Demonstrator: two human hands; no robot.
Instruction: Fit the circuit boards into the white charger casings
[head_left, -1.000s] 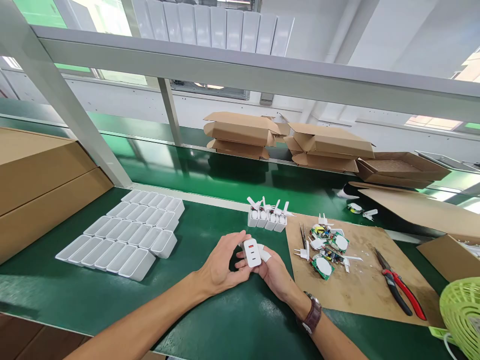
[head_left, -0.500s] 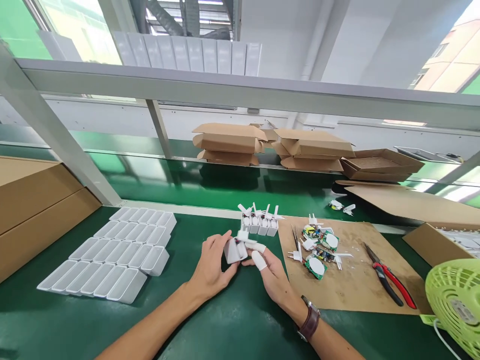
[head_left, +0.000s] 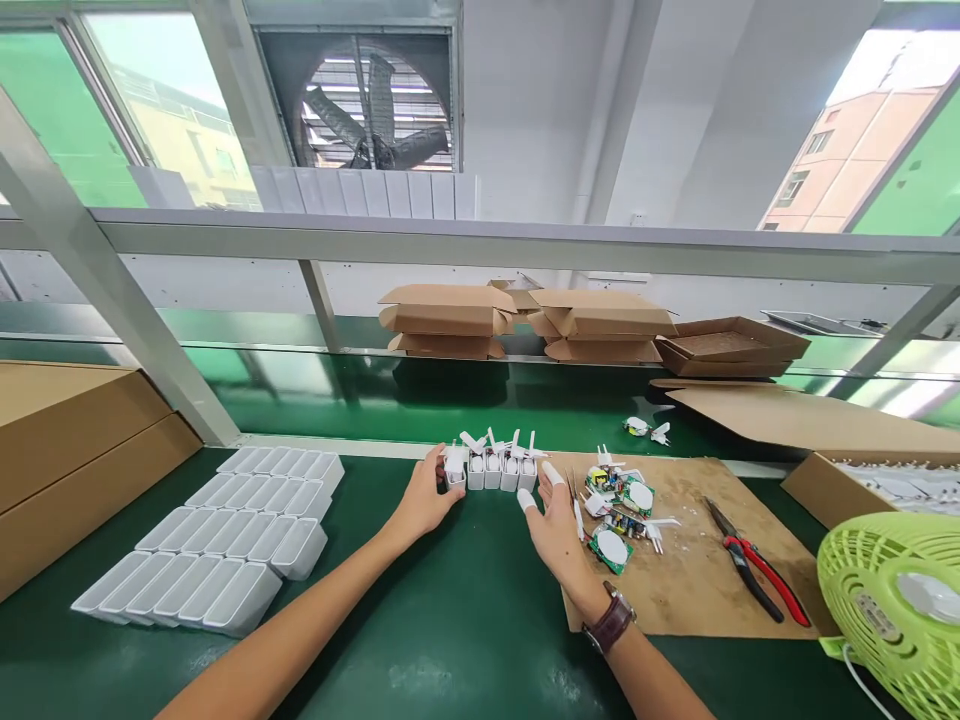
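My left hand (head_left: 424, 497) grips a small white plastic housing (head_left: 455, 468) with a white part sticking out of its top. It stands at the left end of a row of similar white housings (head_left: 501, 472), each with white pieces poking out of the top. My right hand (head_left: 555, 518), with white finger cots on thumb and forefinger, is at the row's right end. Its fingers are apart and hold nothing; whether they touch the last housing I cannot tell. Just right of it, tweezers (head_left: 576, 505) and green circuit boards with white discs (head_left: 619, 500) lie on a brown cardboard sheet (head_left: 690, 590).
Rows of open white housings (head_left: 217, 530) stand on the left of the green table (head_left: 420, 640). Red-and-black pliers (head_left: 757, 565) lie on the cardboard. A green fan (head_left: 892, 610) and an open carton of white parts (head_left: 840, 490) are at right. Cardboard boxes (head_left: 450, 315) sit behind.
My left hand has carried the white housing forward from between both hands to the row's left end. My right hand has let go of it and moved to the row's right end. The view has tilted up.
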